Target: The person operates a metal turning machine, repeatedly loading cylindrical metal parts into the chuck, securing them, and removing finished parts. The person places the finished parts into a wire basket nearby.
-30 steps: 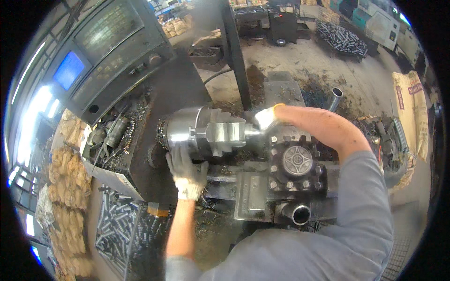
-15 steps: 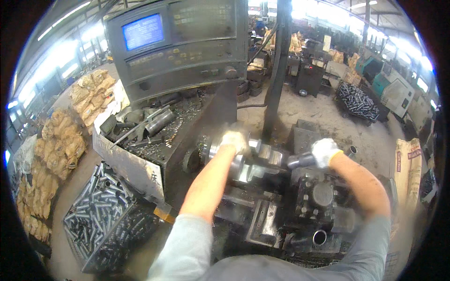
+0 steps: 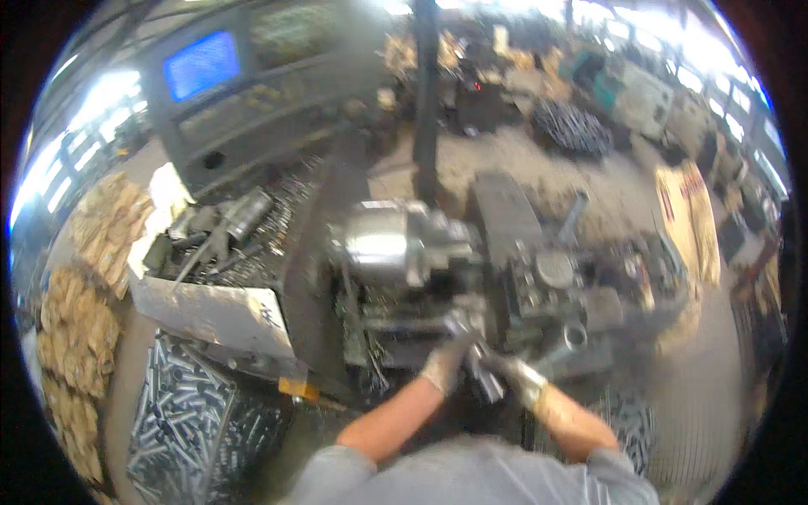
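A short shiny metal tube (image 3: 488, 384) slants between my two gloved hands, low in front of the lathe. My left hand (image 3: 448, 364) is closed around its upper part. From the other side my right hand (image 3: 520, 379) grips the tube, its fingers partly blurred by motion. Whether this is one tube or two side by side I cannot tell. Beyond the hands is the bright lathe chuck (image 3: 379, 240), smeared by blur. The tool turret (image 3: 555, 273) stands to its right, with a round open-ended sleeve (image 3: 576, 338) on its near side.
A crate of metal tubes (image 3: 177, 412) stands at lower left, and more tubes (image 3: 629, 425) lie at lower right. Metal chips and bars fill a tray (image 3: 210, 307) below the control panel (image 3: 252, 109). A dark post (image 3: 426, 101) rises behind the lathe.
My left hand has left the chuck and my right hand has come down from the right with the tube; both now meet at it. The view has turned rightward.
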Tool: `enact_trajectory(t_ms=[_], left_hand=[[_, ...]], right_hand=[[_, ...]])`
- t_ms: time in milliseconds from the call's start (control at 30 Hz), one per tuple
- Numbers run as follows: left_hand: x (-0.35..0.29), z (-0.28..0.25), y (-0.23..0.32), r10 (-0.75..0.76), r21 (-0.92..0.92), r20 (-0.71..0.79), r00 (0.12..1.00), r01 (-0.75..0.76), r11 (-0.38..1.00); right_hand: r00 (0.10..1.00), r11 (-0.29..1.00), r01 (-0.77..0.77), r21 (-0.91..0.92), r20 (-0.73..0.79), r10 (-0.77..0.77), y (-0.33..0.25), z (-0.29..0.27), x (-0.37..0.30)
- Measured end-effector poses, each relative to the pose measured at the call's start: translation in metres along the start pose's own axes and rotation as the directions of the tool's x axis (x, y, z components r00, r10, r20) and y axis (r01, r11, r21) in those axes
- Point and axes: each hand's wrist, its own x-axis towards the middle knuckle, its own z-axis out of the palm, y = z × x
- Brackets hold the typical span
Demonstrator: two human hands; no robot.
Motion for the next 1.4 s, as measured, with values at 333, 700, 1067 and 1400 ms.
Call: enact_trajectory(t_ms=[333,700,1067,1400], left_hand=[[-0.012,-0.027,-0.052,0.023,-0.334,0.016,1.0,-0.016,0.943],[-0.046,-0.044,-0.029,-0.015,-0.276,0.158,0.987,0.059,0.959],[-0.069,-0.015,-0.035,-0.132,-0.206,0.186,0.974,0.17,0.964],[-0.036,-0.087,0.01,0.229,-0.149,0.117,0.966,-0.211,0.966]], right_hand=[[0.966,0.707,0.075,-0.703,-0.123,-0.226,0.062,-0.085,-0.05],[0.478,0.23,-0.671,-0.704,-0.649,-0.592,0.073,-0.228,-0.246],[0.589,-0.196,0.345,-0.918,0.374,-0.716,-0.014,-0.02,-0.052],[0.792,0.39,0.231,-0.891,-0.06,-0.608,-0.015,-0.022,0.043]])
